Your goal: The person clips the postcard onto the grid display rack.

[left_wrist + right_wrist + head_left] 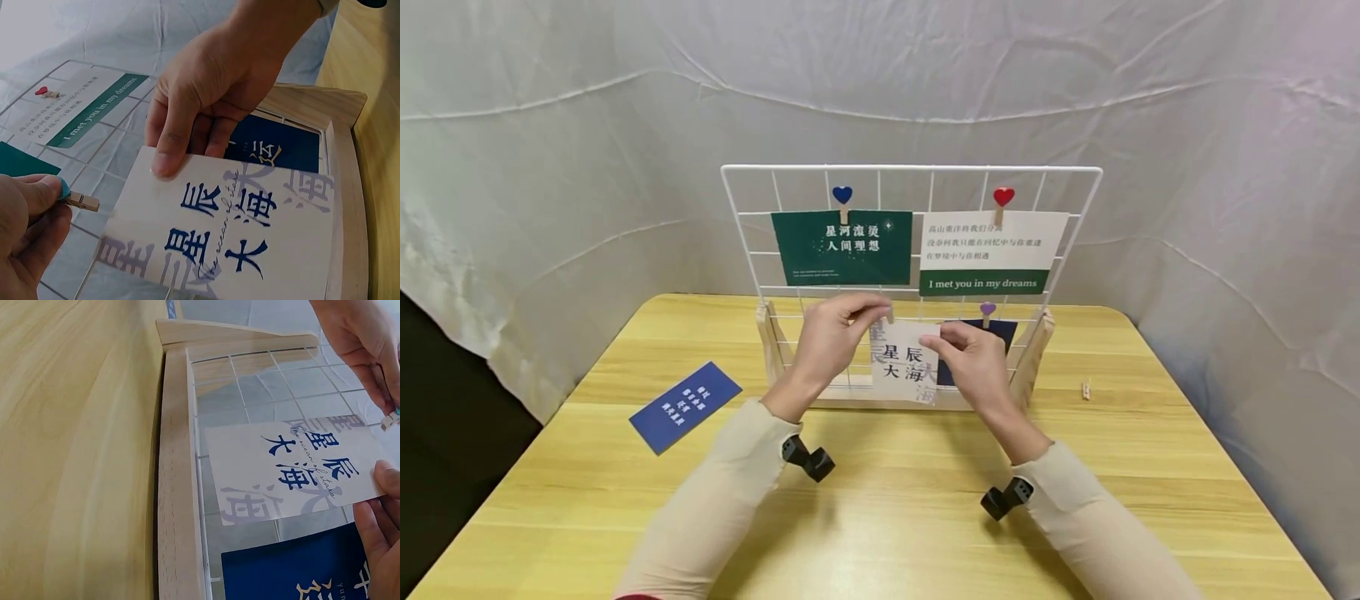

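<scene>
My left hand (835,333) pinches a small wooden clothespin (84,200) with a teal top, just above a white card (895,367). That card carries dark blue and pale purple characters. My right hand (976,362) holds the card by its right upper edge, thumb on the front, before the white wire grid (910,168). In the left wrist view the clothespin is apart from the card's edge. Behind the right hand a dark blue card (275,569) hangs from a purple heart clothespin (988,310), partly hidden.
Higher on the grid hang a green card (850,262) under a blue heart clothespin (842,196) and a white-and-green card (988,258) under a red one (1003,198). On the wooden table lie a blue card (685,407) at left and a small clothespin (1086,389) at right.
</scene>
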